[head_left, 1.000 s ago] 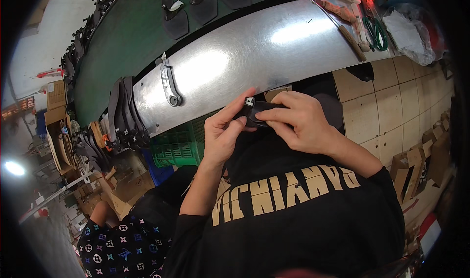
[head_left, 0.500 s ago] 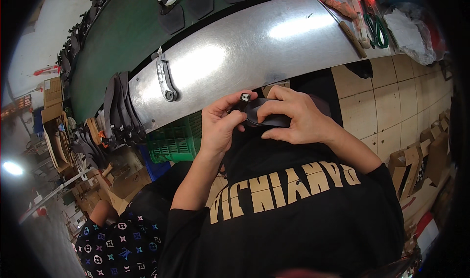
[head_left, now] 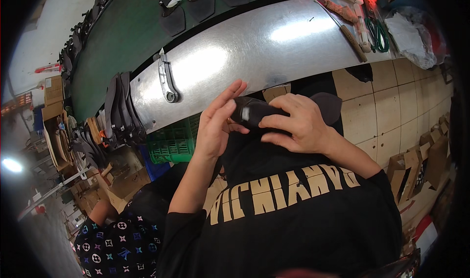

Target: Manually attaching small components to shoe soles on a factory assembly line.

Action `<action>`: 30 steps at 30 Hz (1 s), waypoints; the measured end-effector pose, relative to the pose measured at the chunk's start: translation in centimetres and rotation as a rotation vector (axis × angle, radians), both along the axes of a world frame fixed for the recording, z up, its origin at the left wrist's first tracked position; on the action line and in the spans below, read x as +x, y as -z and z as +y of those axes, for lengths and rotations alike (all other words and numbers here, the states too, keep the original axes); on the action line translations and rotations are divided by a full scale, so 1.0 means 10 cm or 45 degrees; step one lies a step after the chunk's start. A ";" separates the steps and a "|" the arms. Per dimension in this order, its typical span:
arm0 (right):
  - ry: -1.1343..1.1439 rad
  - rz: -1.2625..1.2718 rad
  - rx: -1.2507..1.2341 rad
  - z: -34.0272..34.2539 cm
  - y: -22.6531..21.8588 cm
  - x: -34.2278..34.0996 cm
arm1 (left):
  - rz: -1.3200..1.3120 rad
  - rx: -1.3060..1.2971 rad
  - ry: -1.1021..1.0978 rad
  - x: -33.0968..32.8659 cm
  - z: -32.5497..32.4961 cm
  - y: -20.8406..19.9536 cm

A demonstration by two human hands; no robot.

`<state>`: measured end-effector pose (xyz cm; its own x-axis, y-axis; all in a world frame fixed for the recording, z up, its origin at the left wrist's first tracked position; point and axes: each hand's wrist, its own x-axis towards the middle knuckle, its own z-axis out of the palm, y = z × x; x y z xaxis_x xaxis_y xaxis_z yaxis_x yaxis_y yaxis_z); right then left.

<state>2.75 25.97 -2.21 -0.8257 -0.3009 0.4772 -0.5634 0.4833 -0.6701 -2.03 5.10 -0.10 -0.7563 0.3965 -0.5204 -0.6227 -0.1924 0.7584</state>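
Above my lap, just off the metal bench edge, my right hand [head_left: 296, 123] grips a dark shoe insole [head_left: 327, 107] with its fingers bent over the top. The insole's wide rounded end sticks out to the right of that hand. At the left end is a glossy black strap-like part [head_left: 242, 109] with a small whitish patch; its exact shape is unclear. Beside this end my left hand [head_left: 218, 121] is open, fingers stretched and apart from the thumb. Whether its fingers touch the strap is hard to see.
On the metal bench [head_left: 254, 52] lies a slim dark tool-like piece [head_left: 168, 77]; green-handled scissors [head_left: 379, 35] and a wooden-handled tool [head_left: 353, 43] lie right. Dark insoles [head_left: 117, 106] hang left, near a green crate [head_left: 171, 143]. A green belt [head_left: 117, 48] runs behind; another person [head_left: 120, 239] is at left.
My left hand has opened from a pinch on the small black strap end with its pale metallic tip. The insole has turned, and its wide end now shows to the right.
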 end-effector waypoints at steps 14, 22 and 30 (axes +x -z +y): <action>0.117 -0.430 -0.100 0.00 0.04 0.10 | 0.063 -0.225 0.369 0.07 -0.05 0.05; 0.140 -0.495 -0.175 -0.02 0.04 0.10 | 0.308 -0.424 0.359 0.16 -0.03 0.10; -0.041 -0.752 -0.286 0.07 -0.08 -0.02 | 0.607 -0.468 0.309 0.15 0.06 0.04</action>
